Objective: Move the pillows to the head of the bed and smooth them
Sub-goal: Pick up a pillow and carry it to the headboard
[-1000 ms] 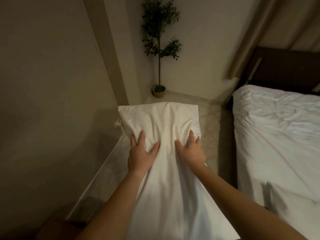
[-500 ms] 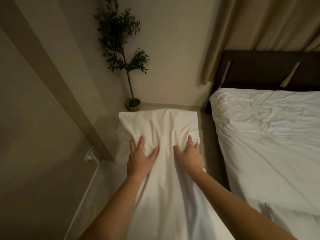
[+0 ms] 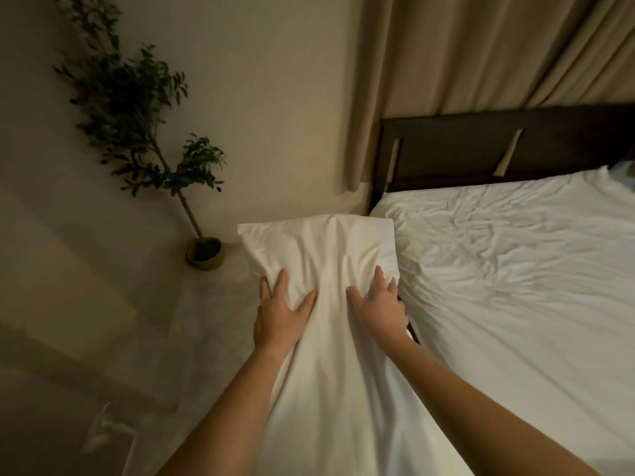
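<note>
I hold a white pillow [image 3: 323, 255] out in front of me, lengthwise, over the floor to the left of the bed. My left hand [image 3: 280, 312] grips its left side and my right hand [image 3: 379, 305] grips its right side, the fabric bunched between the thumbs. The bed [image 3: 515, 269] with a wrinkled white sheet lies to the right, its dark wooden headboard [image 3: 481, 149] at the far end. The pillow's far right corner reaches the bed's top left corner. At the far right edge a bit of another white pillow [image 3: 623, 168] shows.
A potted plant [image 3: 202, 252] stands in the corner on the floor, left of the pillow. Beige curtains [image 3: 464, 56] hang behind the headboard. A wall runs along the left. A narrow strip of floor separates wall and bed.
The view has swung right and the pillow has come closer to the bed's head; the headboard is now in fuller view. Both hands keep the same grip.
</note>
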`<state>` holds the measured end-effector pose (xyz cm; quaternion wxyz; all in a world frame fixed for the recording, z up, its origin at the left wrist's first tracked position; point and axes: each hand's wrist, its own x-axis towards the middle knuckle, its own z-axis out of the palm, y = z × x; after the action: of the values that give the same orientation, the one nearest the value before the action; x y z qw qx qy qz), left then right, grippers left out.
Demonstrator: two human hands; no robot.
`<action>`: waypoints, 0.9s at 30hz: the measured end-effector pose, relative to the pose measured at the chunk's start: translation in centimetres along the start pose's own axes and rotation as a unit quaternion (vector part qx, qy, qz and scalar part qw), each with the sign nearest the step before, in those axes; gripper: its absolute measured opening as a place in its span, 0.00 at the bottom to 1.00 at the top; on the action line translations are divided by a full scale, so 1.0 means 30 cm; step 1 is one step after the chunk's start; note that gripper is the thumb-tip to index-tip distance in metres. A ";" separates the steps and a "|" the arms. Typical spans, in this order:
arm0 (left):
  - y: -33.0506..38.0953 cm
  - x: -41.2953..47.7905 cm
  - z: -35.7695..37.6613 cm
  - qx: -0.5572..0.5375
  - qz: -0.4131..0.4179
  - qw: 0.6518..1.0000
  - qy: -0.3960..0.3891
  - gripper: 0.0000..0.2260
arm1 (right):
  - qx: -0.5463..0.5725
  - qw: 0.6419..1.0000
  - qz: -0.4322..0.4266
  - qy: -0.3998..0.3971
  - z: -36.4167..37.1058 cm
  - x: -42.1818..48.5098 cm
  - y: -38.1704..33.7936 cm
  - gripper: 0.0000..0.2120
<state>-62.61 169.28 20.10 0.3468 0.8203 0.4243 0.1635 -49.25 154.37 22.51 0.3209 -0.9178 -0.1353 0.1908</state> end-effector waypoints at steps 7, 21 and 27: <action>0.106 0.510 0.068 0.005 0.065 0.996 -0.068 0.41 | 0.025 0.996 0.061 0.062 -0.007 0.337 -0.183 0.42; 0.466 1.114 0.371 0.005 0.172 0.970 -0.174 0.41 | 0.066 0.971 0.168 0.158 -0.187 0.880 -0.223 0.42; 0.673 1.312 0.580 0.016 0.175 0.965 -0.196 0.40 | 0.082 0.966 0.184 0.162 -0.316 1.164 -0.152 0.42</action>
<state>-17.99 185.60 21.08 0.3761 0.9032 0.2003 0.0510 -14.59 165.69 23.06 0.3723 -0.9160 0.1056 0.1055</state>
